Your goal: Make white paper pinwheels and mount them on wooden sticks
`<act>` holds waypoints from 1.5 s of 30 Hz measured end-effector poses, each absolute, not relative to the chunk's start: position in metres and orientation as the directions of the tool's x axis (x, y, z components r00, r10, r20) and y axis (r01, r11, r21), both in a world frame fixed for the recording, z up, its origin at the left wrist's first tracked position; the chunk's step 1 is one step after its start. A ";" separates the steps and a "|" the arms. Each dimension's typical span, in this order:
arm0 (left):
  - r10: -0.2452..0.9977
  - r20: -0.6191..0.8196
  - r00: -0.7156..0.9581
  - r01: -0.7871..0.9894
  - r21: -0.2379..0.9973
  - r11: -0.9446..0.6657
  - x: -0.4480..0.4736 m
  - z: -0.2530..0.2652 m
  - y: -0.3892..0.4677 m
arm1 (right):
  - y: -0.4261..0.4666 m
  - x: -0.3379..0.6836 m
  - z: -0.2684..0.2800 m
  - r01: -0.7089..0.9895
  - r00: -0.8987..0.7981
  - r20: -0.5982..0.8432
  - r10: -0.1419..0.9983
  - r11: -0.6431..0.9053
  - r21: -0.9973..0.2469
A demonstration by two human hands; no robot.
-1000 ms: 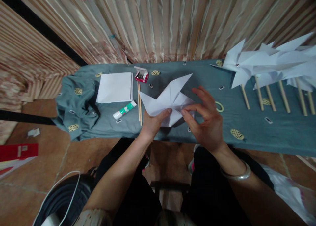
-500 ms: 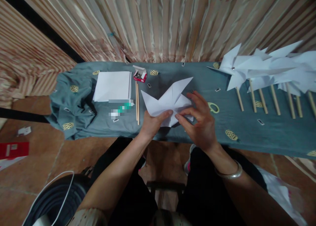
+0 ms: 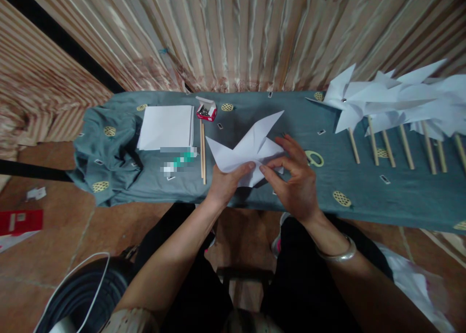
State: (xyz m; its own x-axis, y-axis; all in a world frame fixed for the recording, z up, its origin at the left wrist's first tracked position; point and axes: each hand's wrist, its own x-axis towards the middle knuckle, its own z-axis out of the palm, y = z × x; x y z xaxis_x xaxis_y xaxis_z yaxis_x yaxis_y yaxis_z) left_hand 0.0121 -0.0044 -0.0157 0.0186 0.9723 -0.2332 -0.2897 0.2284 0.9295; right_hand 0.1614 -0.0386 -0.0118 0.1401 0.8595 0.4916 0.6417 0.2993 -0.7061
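A white paper pinwheel (image 3: 247, 151), its blades folded in, is held just above the front of the cloth-covered table. My left hand (image 3: 228, 181) grips it from the left, thumb pressed near its centre and the other fingers hidden beneath the paper. At the right side, my right hand (image 3: 296, 177) pinches close to the centre with thumb and index finger, its other fingers raised. Anything small inside that pinch cannot be made out. Beyond the right hand lies a pale green scissor handle (image 3: 314, 158), the rest of it hidden.
Left of the pinwheel are two thin wooden sticks (image 3: 203, 153), an open red box of small metal pins (image 3: 207, 110), a stack of white paper (image 3: 167, 126) and a blurred green item (image 3: 180, 160). Finished pinwheels on sticks (image 3: 393, 102) lie along the right of the table (image 3: 364, 177).
The pinwheel has tilted and shifted very slightly in my hands. The right thumb and index finger have moved a little nearer the centre. Everything else on the table stays put.
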 end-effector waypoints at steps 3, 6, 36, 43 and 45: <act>0.972 -0.234 0.014 -0.297 0.927 0.228 0.013 -0.016 -0.005 | -0.038 0.161 -0.011 0.640 0.144 0.488 0.861 0.295 -0.709; 0.973 -0.230 0.012 -0.307 0.925 0.222 0.014 -0.015 -0.005 | -0.038 0.160 -0.011 0.638 0.148 0.488 0.860 0.294 -0.712; 0.942 -0.309 0.132 -0.206 0.921 0.331 0.014 -0.016 -0.008 | -0.026 0.197 -0.009 0.058 0.088 -0.127 0.988 -0.132 -0.990; 0.937 -0.296 0.187 -0.212 0.919 0.333 0.014 -0.017 -0.009 | -0.030 0.195 -0.005 -0.026 0.010 -0.222 0.975 -0.222 -0.975; 0.935 -0.295 0.195 -0.199 0.922 0.332 0.014 -0.018 -0.009 | -0.030 0.195 -0.006 -0.021 0.008 -0.226 0.974 -0.225 -0.974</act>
State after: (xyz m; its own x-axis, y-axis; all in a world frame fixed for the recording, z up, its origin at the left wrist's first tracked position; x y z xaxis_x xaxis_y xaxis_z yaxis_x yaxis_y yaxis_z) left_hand 0.0140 -0.0087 -0.0178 0.1950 0.9353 -0.2952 -0.1992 0.3325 0.9218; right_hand 0.1950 -0.0295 -0.0063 0.0080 0.9742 -0.2256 -0.0208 -0.2254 -0.9740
